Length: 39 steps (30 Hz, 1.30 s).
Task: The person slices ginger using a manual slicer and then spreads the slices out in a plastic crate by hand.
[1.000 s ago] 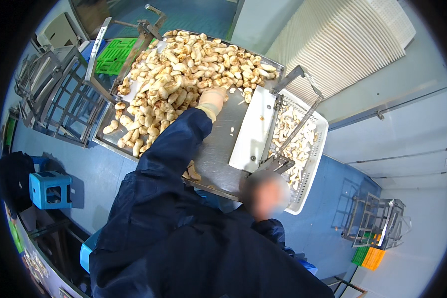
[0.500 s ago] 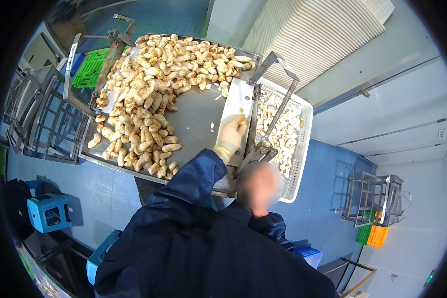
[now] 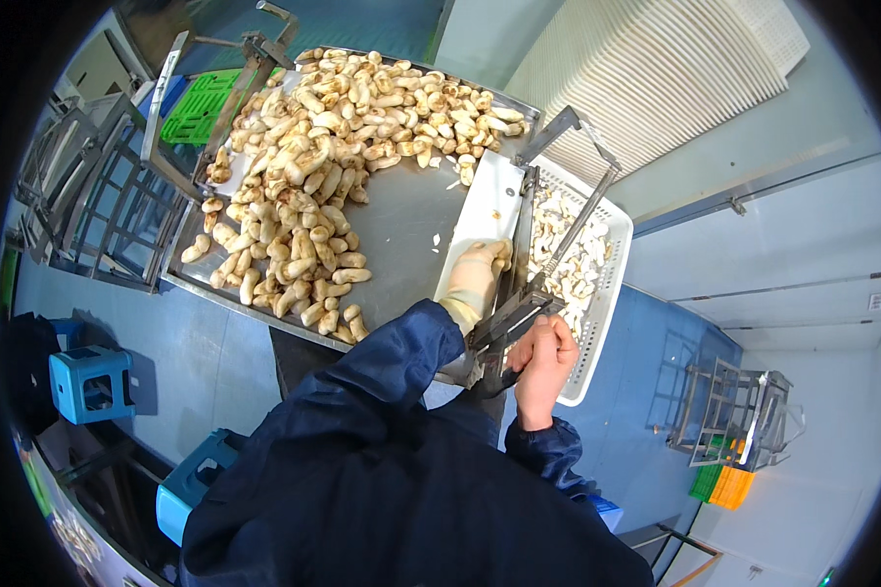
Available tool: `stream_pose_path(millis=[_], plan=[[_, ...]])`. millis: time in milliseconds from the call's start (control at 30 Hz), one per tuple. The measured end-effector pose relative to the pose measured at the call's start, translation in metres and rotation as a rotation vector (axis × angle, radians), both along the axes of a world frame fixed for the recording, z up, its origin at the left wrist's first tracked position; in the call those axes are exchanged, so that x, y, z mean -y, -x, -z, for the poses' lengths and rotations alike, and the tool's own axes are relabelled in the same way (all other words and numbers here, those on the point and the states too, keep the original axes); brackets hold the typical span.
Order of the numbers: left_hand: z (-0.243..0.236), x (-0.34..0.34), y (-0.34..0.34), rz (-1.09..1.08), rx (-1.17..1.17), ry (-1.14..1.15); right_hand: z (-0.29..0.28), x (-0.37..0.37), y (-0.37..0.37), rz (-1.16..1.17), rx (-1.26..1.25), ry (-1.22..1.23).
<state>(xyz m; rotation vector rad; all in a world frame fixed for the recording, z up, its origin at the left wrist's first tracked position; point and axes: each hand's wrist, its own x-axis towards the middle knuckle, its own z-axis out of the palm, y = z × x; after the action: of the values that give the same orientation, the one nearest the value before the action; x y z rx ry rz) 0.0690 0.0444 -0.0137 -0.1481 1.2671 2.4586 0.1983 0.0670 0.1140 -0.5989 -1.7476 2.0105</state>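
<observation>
My left hand (image 3: 478, 272), in a cream glove, lies on the white board (image 3: 489, 201) beside the blade of a metal lever cutter (image 3: 525, 311). Its fingers are curled against the cutter's edge, and whatever they hold is hidden. My bare right hand (image 3: 542, 370) is closed at the near end of the cutter, round its handle, which the fingers mostly cover. Left of the board, whole pale mushrooms with brown patches (image 3: 299, 181) are heaped on a steel tray table (image 3: 401, 220). Cut white pieces (image 3: 570, 245) fill part of a white perforated basket (image 3: 597, 323) just right of the cutter.
A second metal lever cutter (image 3: 235, 103) stands at the table's far left, near a green crate (image 3: 201, 106). Blue stools (image 3: 92, 383) are on the floor at left. Metal racks (image 3: 103, 201) stand at left, another frame (image 3: 739, 416) at right. White ridged panels (image 3: 646, 68) rise beyond the basket.
My left hand has drawn nearer along the board, its fingers now curled by the blade. The right hand, blurred before, now shows clearly at the cutter's near end. The view has shifted slightly.
</observation>
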Motion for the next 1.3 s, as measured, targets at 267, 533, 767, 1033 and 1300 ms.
stream_pose_path(millis=[267, 533, 767, 1033, 1300], plan=[[-0.006, -0.005, 0.008, 0.041, -0.01, 0.029, 0.05, 0.008, -0.019, 0.039, -0.055, -0.07], [-0.003, -0.007, 0.009, 0.138, -0.026, 0.142, 0.068, 0.01, -0.024, 0.09, -0.102, -0.086], [0.004, 0.008, 0.013, 0.182, -0.347, 0.4, -0.005, 0.008, 0.004, 0.048, -0.06, 0.04], [0.02, -0.005, 0.019, 0.202, -0.251, 0.348, 0.038, 0.007, -0.015, 0.075, 0.018, -0.039], [-0.009, -0.004, 0.014, 0.308, -0.372, 0.628, 0.079, 0.006, -0.029, 0.048, -0.136, -0.005]])
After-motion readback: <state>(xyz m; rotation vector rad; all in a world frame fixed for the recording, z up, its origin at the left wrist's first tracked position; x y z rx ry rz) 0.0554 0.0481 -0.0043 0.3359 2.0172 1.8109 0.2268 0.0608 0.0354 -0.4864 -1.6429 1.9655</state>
